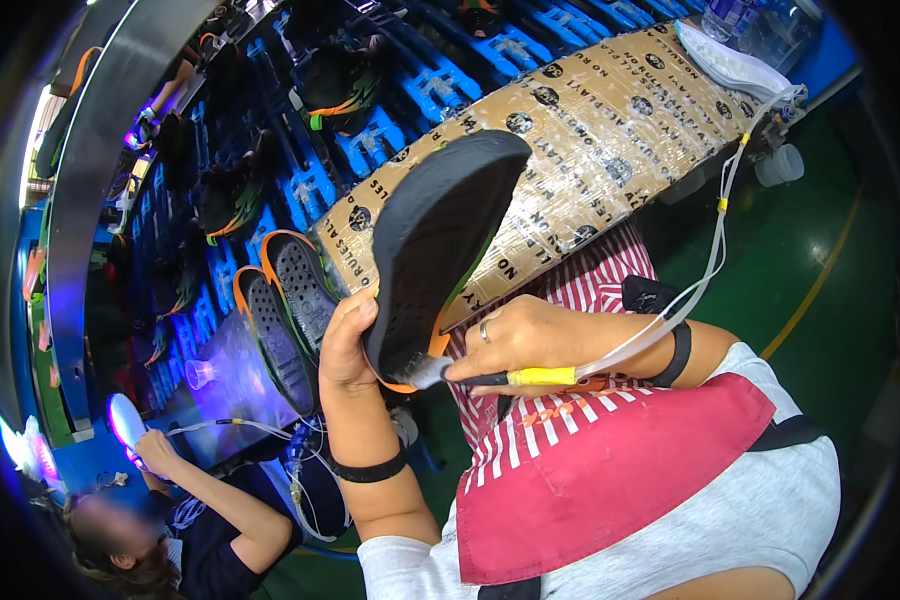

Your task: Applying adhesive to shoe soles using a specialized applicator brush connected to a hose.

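Observation:
My left hand (pixel 348 335) is closed around the heel end of a dark shoe sole (pixel 440 220) with orange and green edging. The sole is tilted up, its toe end pointing away to the upper right. In my right hand (pixel 520 335) is a glue brush (pixel 540 376) with a black and yellow handle, and clear tubing runs from it back along my forearm. Its pale bristles (pixel 428 374) meet the sole's heel rim, close to my left fingers. Some of the sole's near edge is hidden by my fingers and the brush.
Beyond the sole lies a board wrapped in printed brown tape (pixel 590 130). Two perforated soles (pixel 290 300) rest on the left, beside blue racks (pixel 370 140) carrying dark shoe parts. A white sole (pixel 730 62) and bottles (pixel 780 35) are far right. Another person's hand (pixel 155 452) works at lower left.

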`<state>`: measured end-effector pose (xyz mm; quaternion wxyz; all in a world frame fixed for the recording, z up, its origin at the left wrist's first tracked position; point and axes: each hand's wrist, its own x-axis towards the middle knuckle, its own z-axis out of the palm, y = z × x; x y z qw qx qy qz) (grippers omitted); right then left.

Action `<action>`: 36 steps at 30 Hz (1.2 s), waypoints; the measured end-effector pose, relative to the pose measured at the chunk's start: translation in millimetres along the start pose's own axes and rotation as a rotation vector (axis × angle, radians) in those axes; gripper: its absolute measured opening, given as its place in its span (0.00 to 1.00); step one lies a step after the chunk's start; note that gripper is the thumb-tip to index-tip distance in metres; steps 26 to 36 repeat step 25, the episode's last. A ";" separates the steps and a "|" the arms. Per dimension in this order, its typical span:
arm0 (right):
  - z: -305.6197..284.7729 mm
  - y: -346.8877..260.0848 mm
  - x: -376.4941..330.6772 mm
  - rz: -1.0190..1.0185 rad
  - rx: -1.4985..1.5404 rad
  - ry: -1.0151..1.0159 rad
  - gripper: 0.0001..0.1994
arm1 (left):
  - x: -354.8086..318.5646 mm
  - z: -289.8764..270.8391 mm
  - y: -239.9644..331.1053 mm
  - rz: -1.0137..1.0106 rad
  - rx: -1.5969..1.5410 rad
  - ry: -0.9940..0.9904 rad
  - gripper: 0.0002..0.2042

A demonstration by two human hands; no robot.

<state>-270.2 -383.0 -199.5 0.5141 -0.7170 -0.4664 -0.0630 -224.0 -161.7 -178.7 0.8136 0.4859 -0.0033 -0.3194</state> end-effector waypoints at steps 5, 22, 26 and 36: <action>-18.7 -8.5 7.0 0.035 0.245 -0.083 0.13 | -2.4 2.2 7.5 -0.132 0.083 0.026 0.26; -11.7 -0.2 1.7 0.079 0.159 -0.133 0.12 | -0.8 9.3 14.0 -0.271 0.208 0.089 0.21; -13.9 1.6 -4.3 0.027 0.225 -0.071 0.13 | -5.9 1.2 4.6 -0.237 -0.056 0.175 0.28; -13.9 1.6 -4.3 0.027 0.225 -0.071 0.13 | -5.9 1.2 4.6 -0.237 -0.056 0.175 0.28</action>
